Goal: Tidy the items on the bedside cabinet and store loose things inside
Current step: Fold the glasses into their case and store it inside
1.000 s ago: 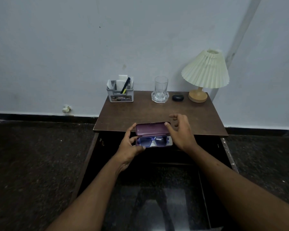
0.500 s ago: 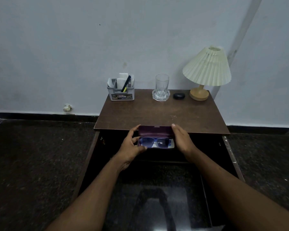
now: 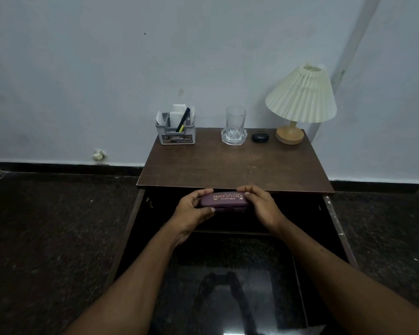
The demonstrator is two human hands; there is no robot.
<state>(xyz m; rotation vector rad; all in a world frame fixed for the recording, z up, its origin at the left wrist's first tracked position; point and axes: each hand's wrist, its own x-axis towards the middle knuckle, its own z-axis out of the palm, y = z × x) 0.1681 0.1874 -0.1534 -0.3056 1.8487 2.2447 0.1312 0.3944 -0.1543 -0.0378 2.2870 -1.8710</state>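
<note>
The left hand (image 3: 194,210) and right hand (image 3: 263,206) clasp the closed spectacle case (image 3: 224,199) by its ends. It is held level just before the tabletop (image 3: 228,165) edge, presumably for stowing inside.

Closed maroon glasses case (image 3: 224,201), level, apparently before the cabinet (image 3: 235,165).

The wall (image 3: 107,68) behind is pale and bluish-white. A wide pale strip (image 3: 358,37) runs up it at a slant on the right. A tiny dark dot (image 3: 144,33) sits high on the wall. A black band (image 3: 58,165) runs along the wall's foot. A small whitish lump (image 3: 99,155), maybe crumpled paper, sits by that band on the left. The floor (image 3: 46,238) is dark, speckled and shiny.
</note>
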